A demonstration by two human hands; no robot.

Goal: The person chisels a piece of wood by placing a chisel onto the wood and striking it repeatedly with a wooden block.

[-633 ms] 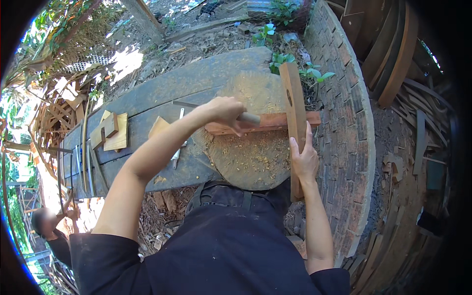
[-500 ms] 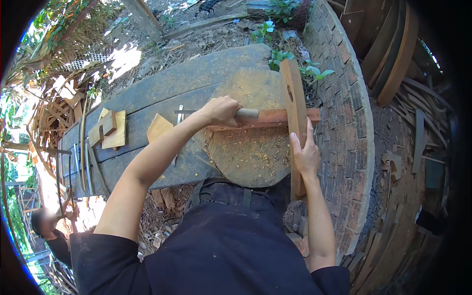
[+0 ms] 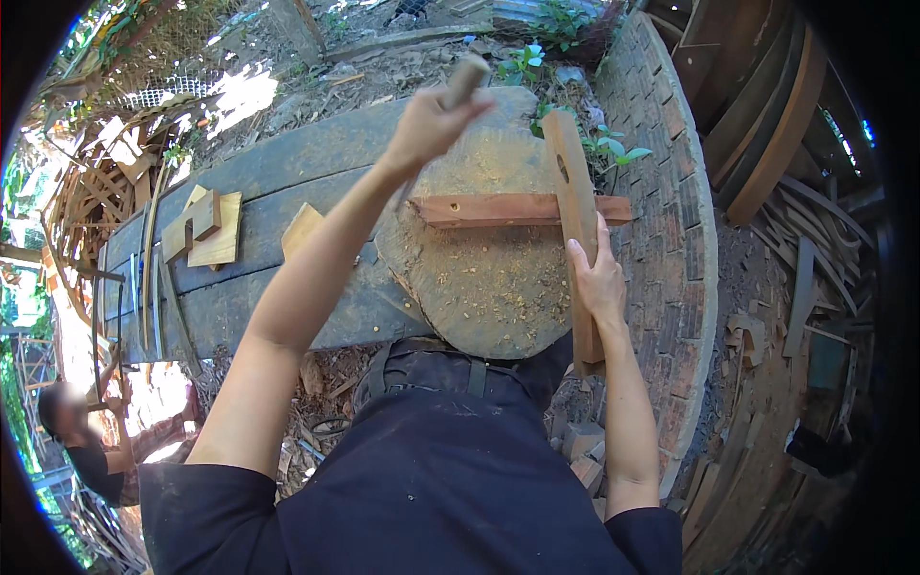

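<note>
My left hand point(image 3: 429, 125) is raised over the bench, closed around the pale wooden handle point(image 3: 466, 80) of a chisel. The handle's end points up and away; the narrow blade point(image 3: 408, 188) slants down below the hand, blurred. Beneath lies a reddish wooden bar point(image 3: 498, 211) with a small hole near its left end. Its right part passes through or under a longer light-brown board point(image 3: 579, 211) standing crosswise; I cannot tell which. That board has an oval hole near its far end. My right hand point(image 3: 601, 283) grips it just nearer than the crossing, thumb on its top.
Both pieces rest on a round wooden slab point(image 3: 470, 287) strewn with shavings, on a dark plank bench point(image 3: 316, 206). Light wood pieces point(image 3: 216, 230) and long thin strips lie at left. A low brick wall point(image 3: 671, 240) runs along the right. Another person point(image 3: 86, 441) is at far left.
My left hand has lifted away from the reddish bar, up and away, turning the chisel from level to steep. The bar's left end and hole now show. My right hand stays on the board.
</note>
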